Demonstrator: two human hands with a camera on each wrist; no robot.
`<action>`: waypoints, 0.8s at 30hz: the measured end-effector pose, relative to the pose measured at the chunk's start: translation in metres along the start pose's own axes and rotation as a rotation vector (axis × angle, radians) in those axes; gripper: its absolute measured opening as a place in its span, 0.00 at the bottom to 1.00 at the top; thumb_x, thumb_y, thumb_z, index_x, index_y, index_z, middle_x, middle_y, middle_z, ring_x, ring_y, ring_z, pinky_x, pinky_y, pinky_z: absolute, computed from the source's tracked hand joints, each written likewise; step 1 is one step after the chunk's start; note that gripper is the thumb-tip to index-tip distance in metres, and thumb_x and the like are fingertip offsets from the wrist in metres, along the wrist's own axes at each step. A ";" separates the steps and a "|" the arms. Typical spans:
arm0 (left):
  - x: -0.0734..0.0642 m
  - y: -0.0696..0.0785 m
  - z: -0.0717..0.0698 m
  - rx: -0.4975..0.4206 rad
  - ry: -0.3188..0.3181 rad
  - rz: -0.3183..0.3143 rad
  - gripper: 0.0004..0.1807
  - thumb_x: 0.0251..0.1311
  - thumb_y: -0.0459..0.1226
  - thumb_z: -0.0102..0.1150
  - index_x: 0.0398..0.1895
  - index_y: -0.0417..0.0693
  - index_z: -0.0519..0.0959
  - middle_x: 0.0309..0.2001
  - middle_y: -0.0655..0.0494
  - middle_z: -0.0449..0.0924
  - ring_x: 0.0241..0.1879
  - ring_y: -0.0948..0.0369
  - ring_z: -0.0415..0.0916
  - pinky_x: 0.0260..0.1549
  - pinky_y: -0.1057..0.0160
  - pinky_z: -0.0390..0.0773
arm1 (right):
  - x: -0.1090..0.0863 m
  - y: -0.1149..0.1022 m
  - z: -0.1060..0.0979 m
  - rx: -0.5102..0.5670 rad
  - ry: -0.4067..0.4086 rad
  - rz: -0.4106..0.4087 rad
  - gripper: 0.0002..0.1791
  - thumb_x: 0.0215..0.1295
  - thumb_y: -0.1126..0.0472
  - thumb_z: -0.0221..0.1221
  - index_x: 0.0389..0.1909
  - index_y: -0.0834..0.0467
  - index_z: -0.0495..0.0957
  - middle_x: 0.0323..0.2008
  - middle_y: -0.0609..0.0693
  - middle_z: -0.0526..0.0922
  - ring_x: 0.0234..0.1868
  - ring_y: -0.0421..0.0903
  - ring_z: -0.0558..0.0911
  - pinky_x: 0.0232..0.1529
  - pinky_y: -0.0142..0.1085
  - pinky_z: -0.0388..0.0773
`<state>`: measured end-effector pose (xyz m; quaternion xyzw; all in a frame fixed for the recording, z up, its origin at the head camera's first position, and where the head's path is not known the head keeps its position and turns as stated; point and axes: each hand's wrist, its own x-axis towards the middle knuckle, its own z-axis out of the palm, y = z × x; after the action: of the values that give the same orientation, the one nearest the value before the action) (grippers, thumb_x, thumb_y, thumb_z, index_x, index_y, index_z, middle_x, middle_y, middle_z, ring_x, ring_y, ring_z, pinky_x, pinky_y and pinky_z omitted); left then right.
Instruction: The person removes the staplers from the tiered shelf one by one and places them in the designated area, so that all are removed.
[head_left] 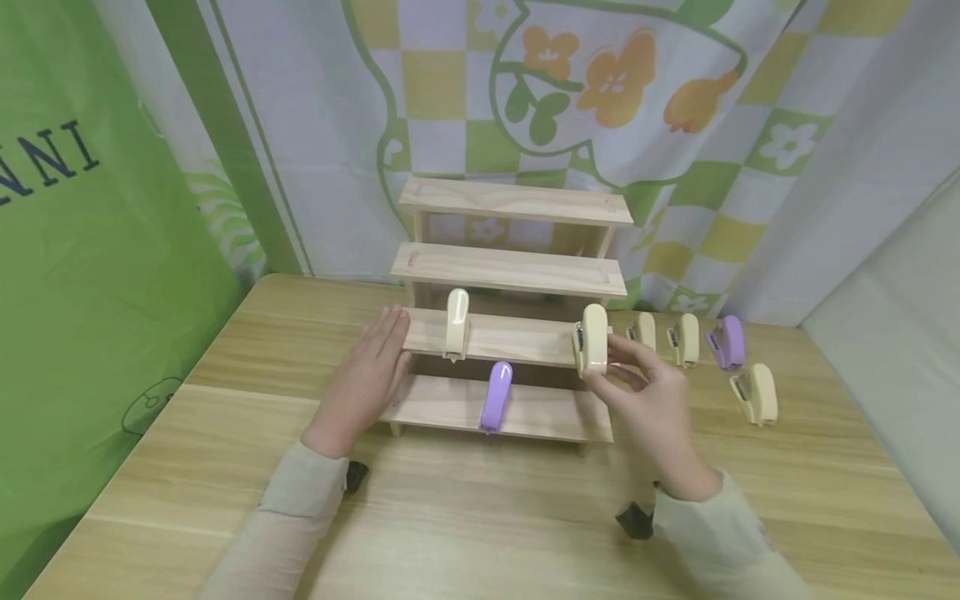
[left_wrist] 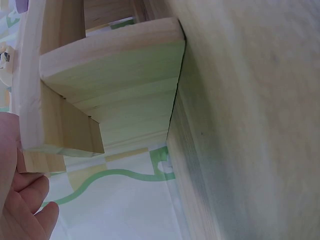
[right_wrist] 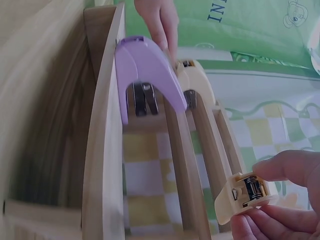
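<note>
A cream stapler (head_left: 595, 340) is pinched between the thumb and fingers of my right hand (head_left: 654, 402), over the right end of the second step from the bottom of a wooden stepped rack (head_left: 517, 337). In the right wrist view the held stapler (right_wrist: 242, 195) shows its dark spring end. My left hand (head_left: 367, 375) rests with extended fingers against the left end of that same step. On it stands another cream stapler (head_left: 457, 325), left of the middle. A purple stapler (head_left: 496, 397) stands on the lowest step.
Right of the rack on the wooden table (head_left: 480, 525) stand several more staplers, among them a purple one (head_left: 727, 342) and a cream one (head_left: 757, 394). The rack's top step (head_left: 517, 202) is in front of a patterned curtain (head_left: 435, 83). A green cloth (head_left: 97, 250) hangs at the left.
</note>
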<state>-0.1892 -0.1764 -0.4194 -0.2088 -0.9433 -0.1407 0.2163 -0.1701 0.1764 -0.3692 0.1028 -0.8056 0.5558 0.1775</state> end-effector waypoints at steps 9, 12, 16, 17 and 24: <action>0.001 0.000 0.001 0.004 0.012 0.013 0.32 0.74 0.37 0.53 0.74 0.29 0.59 0.75 0.34 0.58 0.76 0.42 0.54 0.74 0.41 0.58 | 0.000 0.010 -0.030 -0.060 0.033 0.003 0.26 0.54 0.79 0.69 0.56 0.75 0.77 0.53 0.67 0.82 0.45 0.28 0.80 0.50 0.22 0.80; 0.001 0.000 0.001 0.004 0.009 0.014 0.32 0.75 0.37 0.53 0.74 0.29 0.59 0.75 0.34 0.57 0.76 0.42 0.54 0.74 0.41 0.58 | 0.000 0.015 -0.041 -0.091 0.034 0.032 0.26 0.56 0.77 0.69 0.57 0.74 0.77 0.50 0.57 0.82 0.45 0.27 0.80 0.50 0.22 0.80; 0.001 0.001 0.000 -0.003 0.007 0.010 0.31 0.75 0.37 0.51 0.75 0.29 0.58 0.75 0.34 0.56 0.76 0.42 0.53 0.74 0.42 0.58 | 0.002 0.022 -0.055 -0.100 0.030 0.110 0.27 0.57 0.74 0.70 0.59 0.72 0.76 0.45 0.37 0.81 0.44 0.27 0.82 0.50 0.22 0.80; 0.000 0.001 0.000 -0.004 0.007 0.009 0.31 0.76 0.37 0.51 0.75 0.29 0.58 0.75 0.34 0.56 0.76 0.42 0.53 0.75 0.42 0.58 | 0.002 0.024 -0.058 -0.102 0.028 0.130 0.28 0.58 0.73 0.70 0.60 0.72 0.75 0.44 0.33 0.80 0.44 0.26 0.82 0.50 0.22 0.80; 0.000 0.000 0.000 -0.009 -0.003 0.003 0.31 0.76 0.37 0.49 0.75 0.30 0.58 0.76 0.35 0.55 0.77 0.42 0.52 0.75 0.42 0.57 | 0.000 0.040 -0.079 -0.137 0.025 0.224 0.31 0.60 0.69 0.70 0.63 0.72 0.72 0.43 0.29 0.78 0.42 0.24 0.81 0.48 0.20 0.80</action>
<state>-0.1892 -0.1762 -0.4190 -0.2113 -0.9426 -0.1444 0.2144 -0.1714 0.2646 -0.3780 -0.0069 -0.8460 0.5169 0.1310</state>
